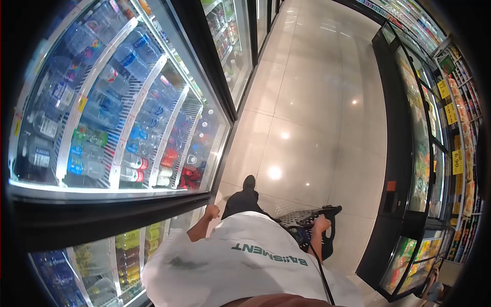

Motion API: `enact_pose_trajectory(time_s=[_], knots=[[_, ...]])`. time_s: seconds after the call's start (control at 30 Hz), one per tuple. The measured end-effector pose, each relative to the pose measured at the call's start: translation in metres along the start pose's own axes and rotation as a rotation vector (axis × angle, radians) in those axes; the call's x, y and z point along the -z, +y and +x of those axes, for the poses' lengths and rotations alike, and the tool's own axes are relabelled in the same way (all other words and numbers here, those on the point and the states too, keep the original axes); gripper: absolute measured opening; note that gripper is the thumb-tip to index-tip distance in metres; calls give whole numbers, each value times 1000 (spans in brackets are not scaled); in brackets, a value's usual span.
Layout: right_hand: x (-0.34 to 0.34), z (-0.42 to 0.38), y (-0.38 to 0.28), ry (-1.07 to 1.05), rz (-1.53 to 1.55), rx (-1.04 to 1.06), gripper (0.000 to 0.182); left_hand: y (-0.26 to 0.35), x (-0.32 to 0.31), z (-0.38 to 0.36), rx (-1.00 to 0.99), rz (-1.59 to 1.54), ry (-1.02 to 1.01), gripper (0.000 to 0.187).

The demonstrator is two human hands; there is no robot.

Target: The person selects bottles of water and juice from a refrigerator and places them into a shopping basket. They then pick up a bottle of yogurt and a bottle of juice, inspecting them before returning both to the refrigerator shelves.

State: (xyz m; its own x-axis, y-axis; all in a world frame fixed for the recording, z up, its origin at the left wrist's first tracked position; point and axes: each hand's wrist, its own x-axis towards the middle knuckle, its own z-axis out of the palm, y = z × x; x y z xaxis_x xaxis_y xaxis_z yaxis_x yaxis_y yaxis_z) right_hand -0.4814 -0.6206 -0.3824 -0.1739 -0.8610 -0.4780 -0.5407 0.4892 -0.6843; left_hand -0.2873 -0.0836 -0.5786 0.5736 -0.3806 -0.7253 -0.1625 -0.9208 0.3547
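My left hand (213,211) hangs loosely curled beside the lower edge of the glass-doored drinks fridge (217,197), with nothing seen in its fingers. On the other side, my right hand (321,223) is closed around the handle of a dark shopping basket (296,218) with perforated walls. The basket is at my right hip, partly hidden by my arm and shirt, and its contents cannot be made out. A thin dark strap or cord (323,276) runs down by my right arm. One dark shoe (249,182) shows ahead of my white shirt (230,261).
Bottles (97,110) fill the fridge shelves on my left, and more fridge doors (230,46) continue ahead. A shiny tiled floor (312,102) stretches forward. Along the right stands a black chiller cabinet (378,204), with stocked shelves and yellow price signs (456,161) behind it.
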Motion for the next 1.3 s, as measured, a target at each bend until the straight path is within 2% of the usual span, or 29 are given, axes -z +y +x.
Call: enact_pose_trajectory(time_s=[0.07, 0.13, 0.17, 0.23, 0.27, 0.3, 0.37, 0.47, 0.57, 0.67, 0.77, 0.83, 0.9, 0.97, 1.03, 1.1, 1.17, 1.3], knots=[[8, 20, -10, -54, 72, -48, 26, 23, 62, 45, -90, 227, -16, 18], [5, 59, -1, -47, 78, -103, 40, 49, 129, 79, -208, 438, 24, 16], [8, 67, -8, -39, 66, -117, 39, 62, 161, 95, -233, 472, 60, 16], [0, 60, -18, -38, 45, -170, 38, 88, 216, 124, -27, -13, 221, 11], [-7, 48, -26, 26, 10, -183, 36, 98, 239, 139, 46, -327, 220, 14], [-12, 38, -34, 91, -24, -194, 34, 124, 259, 140, 126, -617, 391, 20], [-11, 34, -32, 32, 41, -293, 32, 134, 283, 180, -4, -497, 491, 21], [-35, 33, -42, 31, 72, -400, 32, 142, 316, 236, -52, -381, 259, 19], [-91, 55, -67, 16, 81, -468, 32, 167, 345, 284, -3, -4, -51, 23], [-160, 94, -120, -29, 84, -483, 32, 169, 337, 335, -88, 21, 7, 25], [-228, 150, -194, -109, 81, -446, 32, 231, 384, 347, 73, -145, 20, 21], [-268, 193, -248, -184, 57, -379, 32, 242, 399, 385, 74, -41, -145, 21], [-304, 226, -302, -249, 44, -316, 32, 286, 447, 400, 250, -155, -109, 28], [-332, 249, -347, -281, 59, -269, 32, 298, 481, 451, -18, -24, -40, 30], [-356, 260, -383, -278, 94, -244, 32, 336, 523, 490, -93, -8, 119, 26], [-376, 267, -408, -261, 114, -238, 32, 389, 570, 514, -80, -76, 124, 22], [-392, 270, -425, -249, 139, -257, 32, 432, 601, 548, -163, -72, 158, 22], [-417, 257, -434, -161, 197, -374, 32, 488, 650, 631, -269, -79, 139, 27]])
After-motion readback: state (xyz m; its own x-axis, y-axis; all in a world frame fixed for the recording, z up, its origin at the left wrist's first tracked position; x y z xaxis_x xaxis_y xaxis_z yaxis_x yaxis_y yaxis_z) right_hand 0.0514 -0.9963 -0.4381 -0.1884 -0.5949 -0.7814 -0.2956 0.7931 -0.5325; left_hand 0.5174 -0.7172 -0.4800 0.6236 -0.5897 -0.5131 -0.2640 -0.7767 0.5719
